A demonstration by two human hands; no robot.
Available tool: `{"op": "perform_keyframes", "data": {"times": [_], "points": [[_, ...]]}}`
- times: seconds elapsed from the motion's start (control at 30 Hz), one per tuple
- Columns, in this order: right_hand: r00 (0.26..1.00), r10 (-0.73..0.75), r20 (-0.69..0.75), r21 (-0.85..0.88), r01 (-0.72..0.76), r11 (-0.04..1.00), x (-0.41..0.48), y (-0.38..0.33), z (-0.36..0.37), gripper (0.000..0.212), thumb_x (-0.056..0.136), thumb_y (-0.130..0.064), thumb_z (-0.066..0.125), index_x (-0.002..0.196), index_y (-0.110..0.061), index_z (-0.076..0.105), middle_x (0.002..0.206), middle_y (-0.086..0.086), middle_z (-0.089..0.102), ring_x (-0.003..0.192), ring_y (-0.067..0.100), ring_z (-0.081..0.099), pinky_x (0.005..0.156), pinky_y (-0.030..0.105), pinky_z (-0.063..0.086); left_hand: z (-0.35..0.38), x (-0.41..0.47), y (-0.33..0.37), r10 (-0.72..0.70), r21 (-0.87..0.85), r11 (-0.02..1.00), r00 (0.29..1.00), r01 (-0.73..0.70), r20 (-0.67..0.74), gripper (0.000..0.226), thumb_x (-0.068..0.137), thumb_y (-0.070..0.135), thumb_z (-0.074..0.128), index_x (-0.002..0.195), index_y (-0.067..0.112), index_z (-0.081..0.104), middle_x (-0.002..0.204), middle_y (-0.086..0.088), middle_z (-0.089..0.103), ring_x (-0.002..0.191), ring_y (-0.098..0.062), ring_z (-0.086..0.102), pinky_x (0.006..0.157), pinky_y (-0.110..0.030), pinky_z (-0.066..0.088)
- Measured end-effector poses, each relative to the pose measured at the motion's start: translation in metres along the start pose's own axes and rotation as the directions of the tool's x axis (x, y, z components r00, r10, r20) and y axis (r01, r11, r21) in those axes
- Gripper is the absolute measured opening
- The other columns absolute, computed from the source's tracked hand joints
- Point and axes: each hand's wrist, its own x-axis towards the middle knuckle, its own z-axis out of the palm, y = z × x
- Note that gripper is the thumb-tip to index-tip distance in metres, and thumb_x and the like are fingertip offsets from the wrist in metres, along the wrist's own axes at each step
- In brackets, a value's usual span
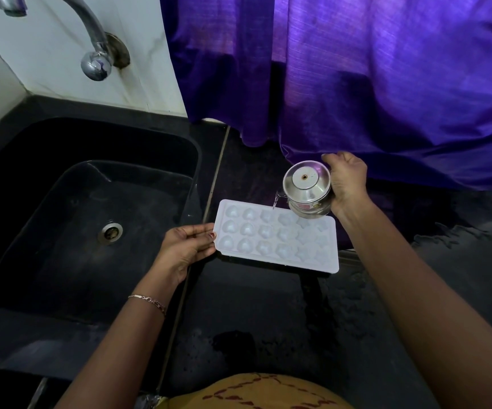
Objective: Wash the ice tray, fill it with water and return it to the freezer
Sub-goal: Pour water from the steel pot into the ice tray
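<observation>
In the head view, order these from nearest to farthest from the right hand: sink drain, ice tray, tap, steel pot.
1. steel pot, held in the right hand.
2. ice tray, just below the pot.
3. sink drain, left, in the basin.
4. tap, top left, on the wall.

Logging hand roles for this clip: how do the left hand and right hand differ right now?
The left hand holds the white ice tray by its short end; the right hand grips a tipped steel pot, pouring water into it. The left wrist wears a bracelet; the right wrist is bare. Both hands hold something.
</observation>
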Motion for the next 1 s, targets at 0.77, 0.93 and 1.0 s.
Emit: {"op": "perform_keyframes", "data": {"times": [0.77,0.93,1.0], "points": [[0.996,0.093,0.007,0.189,-0.093,0.978,-0.004,-0.003,0.002,0.025,0.083,-0.003,0.063,0.064,-0.016,0.053,0.065,0.001,0.054,0.063,0.015,0.053,0.064,0.029,0.048,0.000,0.001,0.000,0.008,-0.016,1.000,1.000,-0.008,0.020,0.016,0.085,-0.003,0.066,0.098,0.004,0.070,0.077,-0.003,0.075,0.069,-0.010,0.071,0.059,-0.018,0.056],[0.998,0.056,0.038,0.119,-0.061,0.991,-0.005,-0.005,0.013,0.031,0.080,-0.006,0.065,0.061,-0.019,0.045,0.063,0.002,0.046,0.064,0.017,0.046,0.065,0.032,0.043,0.000,0.001,0.000,0.006,-0.026,1.000,1.000,-0.005,0.026,0.018,0.085,-0.003,0.066,0.101,0.003,0.070,0.080,-0.005,0.075,0.070,-0.010,0.072,0.058,-0.018,0.055],[0.998,0.029,0.053,0.079,-0.034,0.996,-0.005,-0.005,0.018,0.035,0.079,-0.006,0.065,0.059,-0.020,0.040,0.061,0.002,0.041,0.061,0.016,0.042,0.063,0.033,0.040,-0.001,0.002,0.000,0.005,-0.023,1.000,1.000,-0.005,0.025,0.020,0.085,-0.003,0.066,0.104,0.002,0.070,0.085,-0.008,0.074,0.071,-0.011,0.072,0.060,-0.018,0.055]]}}
